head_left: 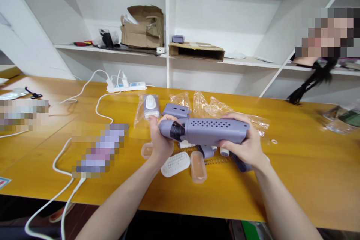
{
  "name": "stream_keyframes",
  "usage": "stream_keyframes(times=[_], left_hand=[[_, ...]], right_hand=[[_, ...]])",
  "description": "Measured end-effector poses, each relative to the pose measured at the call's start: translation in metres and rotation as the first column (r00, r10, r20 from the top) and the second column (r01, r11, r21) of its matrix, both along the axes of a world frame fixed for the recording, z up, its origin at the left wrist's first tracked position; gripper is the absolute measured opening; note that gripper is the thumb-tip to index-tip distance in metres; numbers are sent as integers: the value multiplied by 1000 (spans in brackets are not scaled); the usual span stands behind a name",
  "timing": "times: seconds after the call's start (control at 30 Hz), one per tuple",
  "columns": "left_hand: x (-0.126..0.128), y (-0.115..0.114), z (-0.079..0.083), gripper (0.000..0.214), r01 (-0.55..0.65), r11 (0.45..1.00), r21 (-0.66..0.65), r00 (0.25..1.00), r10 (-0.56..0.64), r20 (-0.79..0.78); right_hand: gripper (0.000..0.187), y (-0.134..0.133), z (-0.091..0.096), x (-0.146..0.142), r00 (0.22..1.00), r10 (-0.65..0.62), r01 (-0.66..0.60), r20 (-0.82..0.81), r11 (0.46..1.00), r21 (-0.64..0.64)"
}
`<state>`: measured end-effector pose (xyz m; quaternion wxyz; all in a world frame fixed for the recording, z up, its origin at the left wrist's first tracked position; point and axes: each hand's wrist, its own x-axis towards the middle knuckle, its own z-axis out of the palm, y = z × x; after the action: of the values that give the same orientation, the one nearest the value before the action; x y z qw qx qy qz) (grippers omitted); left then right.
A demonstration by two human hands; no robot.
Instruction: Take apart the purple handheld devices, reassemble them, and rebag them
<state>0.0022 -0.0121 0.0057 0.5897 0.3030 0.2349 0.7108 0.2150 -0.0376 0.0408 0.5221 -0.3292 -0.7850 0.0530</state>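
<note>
Both hands hold a lavender plastic appliance housing [204, 131], perforated with small holes and with a dark opening at its left end. My left hand [160, 138] grips that left end, and my right hand [242, 146] grips the right end. Below them lie a white bristle brush head [176, 164], a translucent peach plastic cap [198, 167], a metal spring [216, 161] and a dark lavender part [240, 163]. Beyond the housing are a bagged white attachment [150, 107] and a lavender plastic piece [176, 110].
Crumpled clear plastic bags [208, 107] lie behind the parts on a yellow wooden table [295, 165]. A white power strip [126, 86] trails cables across the table. White shelves behind hold cardboard boxes [143, 28]. A blurred object [98, 150] lies left of my hands.
</note>
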Motion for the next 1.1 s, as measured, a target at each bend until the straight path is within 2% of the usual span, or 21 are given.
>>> stream_keyframes(times=[0.1, 0.3, 0.5, 0.63, 0.87, 0.97, 1.1], left_hand=[[0, 1, 1, 70, -31, 1000, -3, 999, 31, 14], [3, -4, 3, 69, 35, 999, 7, 999, -35, -12], [3, -4, 5, 73, 47, 999, -6, 998, -47, 42], [3, -5, 4, 70, 42, 999, 32, 997, -44, 58], [4, -11, 2, 63, -67, 990, 124, 997, 69, -17], [4, -9, 1, 66, -92, 994, 61, 996, 91, 12], [4, -3, 1, 71, -70, 990, -125, 994, 80, 80]], right_hand=[[50, 1, -1, -1, 1000, -3, 3, -2, 1000, 9], [52, -1, -3, -5, 999, -13, 16, 46, 997, -73], [54, -4, -4, -9, 999, -13, 14, 30, 1000, -22], [52, -7, -5, -13, 999, -4, 4, 40, 1000, 3], [53, -13, -7, -19, 998, 29, -28, 56, 999, -19], [52, -12, -7, -20, 999, 19, -19, 35, 1000, -21], [48, -5, -10, -19, 1000, -16, 14, -23, 997, -74]])
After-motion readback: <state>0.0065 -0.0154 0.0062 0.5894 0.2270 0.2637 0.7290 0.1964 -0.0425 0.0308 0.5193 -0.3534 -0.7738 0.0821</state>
